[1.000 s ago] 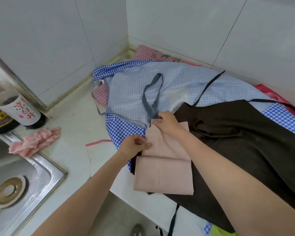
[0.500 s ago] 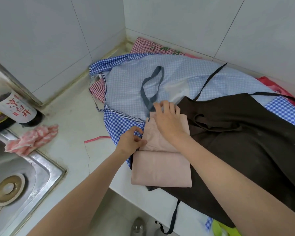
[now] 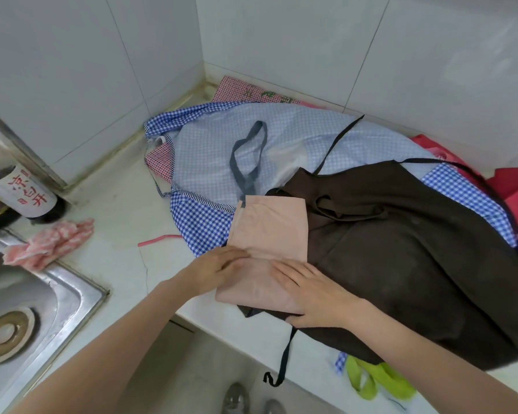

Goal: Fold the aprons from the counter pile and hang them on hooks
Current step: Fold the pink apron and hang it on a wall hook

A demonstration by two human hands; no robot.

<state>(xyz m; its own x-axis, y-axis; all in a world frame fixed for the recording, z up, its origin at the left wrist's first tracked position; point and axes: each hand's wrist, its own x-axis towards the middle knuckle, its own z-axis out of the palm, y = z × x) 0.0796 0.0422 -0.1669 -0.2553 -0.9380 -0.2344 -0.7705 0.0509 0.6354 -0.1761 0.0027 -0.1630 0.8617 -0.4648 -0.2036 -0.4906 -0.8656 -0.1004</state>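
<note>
Two hands lie flat on a folded pale pink cloth apron (image 3: 266,249) at the near edge of the white tabletop (image 3: 117,204): the left hand (image 3: 219,267) presses its left side with straight fingers, and the right hand (image 3: 311,291) presses its near right corner, fingers extended. The pink apron rests on a dark brown apron (image 3: 401,249). Farther back spreads a blue checked apron (image 3: 222,144); the pink apron's grey neck strap (image 3: 247,162) loops across it. A steel sink (image 3: 27,309) sits at the near left.

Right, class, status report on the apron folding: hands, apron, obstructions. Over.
Left hand and right hand flat on folded pink apron. It lies on brown apron, grey neck strap out. No hooks visible.
</note>
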